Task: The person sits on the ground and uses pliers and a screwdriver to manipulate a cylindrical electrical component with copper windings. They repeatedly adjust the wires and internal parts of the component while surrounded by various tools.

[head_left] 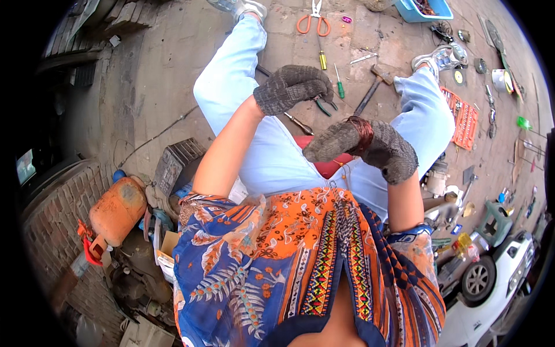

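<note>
Both my hands wear dark grey knitted gloves. My left hand (295,89) is closed around a pair of pliers (325,106); their two dark, green-tinged ends poke out below the fingers, and the rest is hidden by the glove. To its right and nearer to me, my right hand (376,150) grips a bundle of thin reddish copper wire (362,134), part of which wraps over the fingers. A wooden-handled tool (299,124) lies beneath, between my legs. Something red (335,166) shows under me, partly covered by the right hand.
On the ground ahead lie orange-handled shears (314,24), a yellow screwdriver (322,59), a green screwdriver (340,89) and a hammer (373,87). An orange socket case (463,121) sits right. A blue basin (425,10) stands far right, an orange gas cylinder (118,209) left.
</note>
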`<state>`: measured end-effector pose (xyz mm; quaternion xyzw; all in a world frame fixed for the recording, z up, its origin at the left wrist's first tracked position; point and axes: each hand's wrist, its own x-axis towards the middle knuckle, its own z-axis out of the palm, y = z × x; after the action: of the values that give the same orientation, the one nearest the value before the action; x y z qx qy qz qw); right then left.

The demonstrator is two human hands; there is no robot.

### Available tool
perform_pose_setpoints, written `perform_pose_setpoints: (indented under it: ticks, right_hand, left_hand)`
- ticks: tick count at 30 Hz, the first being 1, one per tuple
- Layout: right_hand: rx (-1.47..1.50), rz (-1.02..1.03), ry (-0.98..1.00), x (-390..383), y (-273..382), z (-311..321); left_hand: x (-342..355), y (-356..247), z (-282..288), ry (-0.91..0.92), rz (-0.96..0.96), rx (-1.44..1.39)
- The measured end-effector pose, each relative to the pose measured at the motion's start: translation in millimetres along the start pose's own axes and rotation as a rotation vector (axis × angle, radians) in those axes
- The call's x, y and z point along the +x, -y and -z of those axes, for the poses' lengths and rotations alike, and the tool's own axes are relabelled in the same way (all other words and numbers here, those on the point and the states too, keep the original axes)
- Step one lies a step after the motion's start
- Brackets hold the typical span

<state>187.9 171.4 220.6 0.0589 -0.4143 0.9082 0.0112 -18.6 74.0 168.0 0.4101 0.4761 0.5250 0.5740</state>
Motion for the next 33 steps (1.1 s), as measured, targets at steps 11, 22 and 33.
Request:
perform_pose_setpoints:
  ticks: [11,22,33]
  right_hand:
    - [0.064,0.490,-0.285,18.4,46.1,4.1]
    - [-0.687,0.470,-0.142,14.7,113.1,-23.1]
    - [-1.018,0.428,-0.230,21.1,137.8,-28.1]
  left_hand:
    - [35.5,128.7,-7.4,0.163,0.051,0.326]
    - [50.7,169.6,-32.0,0.141,-0.030,0.659]
    - [93.9,179.0,-96.8,-0.204,0.030,-0.246]
